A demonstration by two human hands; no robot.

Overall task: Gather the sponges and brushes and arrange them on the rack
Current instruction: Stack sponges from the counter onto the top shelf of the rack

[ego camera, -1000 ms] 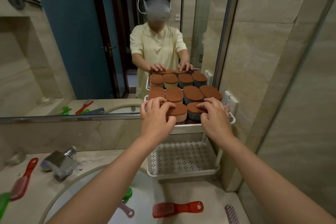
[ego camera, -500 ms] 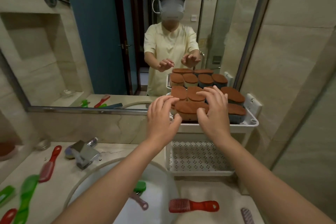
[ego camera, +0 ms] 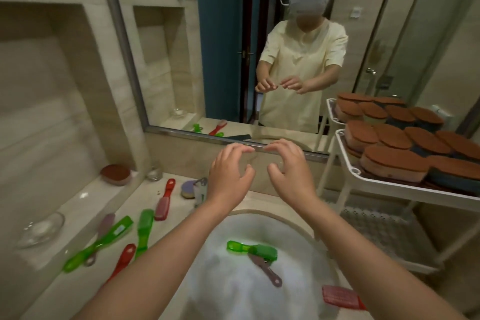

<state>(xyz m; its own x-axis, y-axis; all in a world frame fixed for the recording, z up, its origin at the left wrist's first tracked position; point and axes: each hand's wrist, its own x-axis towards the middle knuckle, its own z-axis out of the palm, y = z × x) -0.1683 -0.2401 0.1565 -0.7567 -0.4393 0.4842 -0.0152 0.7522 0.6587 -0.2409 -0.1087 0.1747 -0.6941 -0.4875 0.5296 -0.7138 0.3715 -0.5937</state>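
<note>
Both of your hands hung empty above the back edge of the sink (ego camera: pixel 220 280), the left hand (ego camera: pixel 228 176) and right hand (ego camera: pixel 288 174) close together, with fingers loosely curled and thumbs apart, holding nothing. The rack (ego camera: pixel 405 188) stood at the right end of the desk (ego camera: pixel 176 221), its upper tier packed with sponges (ego camera: pixel 394 161) and its lower tier bare as far as it showed.

What was left lay mostly the other way. The brushes were scattered along the desk's left side, below and left of your left hand, among them a red brush (ego camera: pixel 165 200) and a green brush (ego camera: pixel 144 228) with their long axes running roughly front to back. Your left hand was the nearer one for these. A second green brush (ego camera: pixel 259 249) lay crosswise in the sink between your forearms, over a purple brush (ego camera: pixel 265 269), within reach of either hand. One loose sponge (ego camera: pixel 115 175) sat on the ledge at far left.
</note>
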